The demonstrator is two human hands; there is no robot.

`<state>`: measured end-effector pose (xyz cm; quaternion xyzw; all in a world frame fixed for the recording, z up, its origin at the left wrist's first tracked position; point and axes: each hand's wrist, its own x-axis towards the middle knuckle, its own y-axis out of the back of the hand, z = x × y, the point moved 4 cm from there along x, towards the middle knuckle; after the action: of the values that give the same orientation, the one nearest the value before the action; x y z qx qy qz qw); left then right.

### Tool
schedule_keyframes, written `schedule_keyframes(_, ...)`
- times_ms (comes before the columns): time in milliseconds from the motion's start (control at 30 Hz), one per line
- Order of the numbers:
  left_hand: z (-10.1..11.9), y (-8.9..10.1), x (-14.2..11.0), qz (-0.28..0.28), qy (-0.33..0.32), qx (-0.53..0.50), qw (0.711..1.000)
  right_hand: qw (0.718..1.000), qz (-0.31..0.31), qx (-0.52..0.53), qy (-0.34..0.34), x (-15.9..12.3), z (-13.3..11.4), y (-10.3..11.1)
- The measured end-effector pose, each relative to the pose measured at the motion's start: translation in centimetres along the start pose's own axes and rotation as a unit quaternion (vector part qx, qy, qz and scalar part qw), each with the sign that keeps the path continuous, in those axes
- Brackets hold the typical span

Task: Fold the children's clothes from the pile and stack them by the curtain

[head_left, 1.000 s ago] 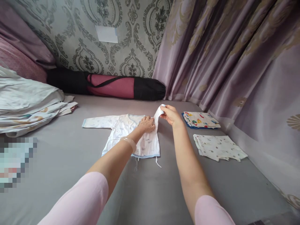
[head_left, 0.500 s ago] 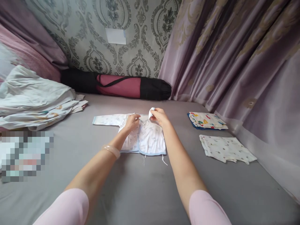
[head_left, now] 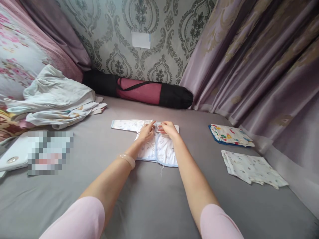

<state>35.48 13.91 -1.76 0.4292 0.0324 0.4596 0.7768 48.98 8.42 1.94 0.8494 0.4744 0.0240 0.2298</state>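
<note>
A small white baby shirt [head_left: 166, 151] with a faint print and pale blue trim lies spread on the grey sheet. One sleeve [head_left: 124, 124] reaches out to the left, and the other side is folded in at the top right. Loose tie strings hang at the front hem. My left hand [head_left: 147, 131] lies on the upper chest, fingers stretched over the fabric. At the right shoulder my right hand [head_left: 169, 128] has its fingers curled and pinched on the shirt's cloth; the fingers partly hide the fold.
Folded clothes with a colourful print [head_left: 233, 134] and a white patterned garment [head_left: 253, 167] lie to the right. A cloth heap [head_left: 59, 96] and a white device [head_left: 17, 152] are at left. Along the wall stretches a black and pink bag [head_left: 139, 90]; curtains [head_left: 249, 66] hang at right.
My right hand has lowered the raised sleeve cuff inward onto the shirt. My left hand has flattened on the chest. The view has turned slightly left.
</note>
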Motion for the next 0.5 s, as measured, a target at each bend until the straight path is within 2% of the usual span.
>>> schedule_keyframes(167, 0.7, 0.0, -0.1, -0.013, -0.026, 0.046, 0.999, 0.992, 0.050, -0.093, 0.066, 0.1, 0.8, 3.7)
schedule_keyframes(233, 1.0, 0.0, -0.2, -0.016, -0.042, 0.071, 0.996, 0.984, 0.048, -0.136, 0.101, -0.5, 1.2, 4.1)
schedule_keyframes(333, 1.1, -0.1, -0.3, -0.017, -0.064, 0.088, 0.994, 0.969, 0.004, -0.192, 0.154, -1.9, 1.7, 2.7)
schedule_keyframes(433, 1.0, -0.1, -0.3, 0.001, -0.071, 0.089, 0.994, 0.928, -0.058, -0.312, 0.198, -3.0, 2.0, 0.5)
schedule_keyframes(500, 0.9, 0.0, -0.2, 0.021, -0.072, 0.093, 0.993, 0.900, -0.079, -0.380, 0.199, -3.3, 2.3, -0.4)
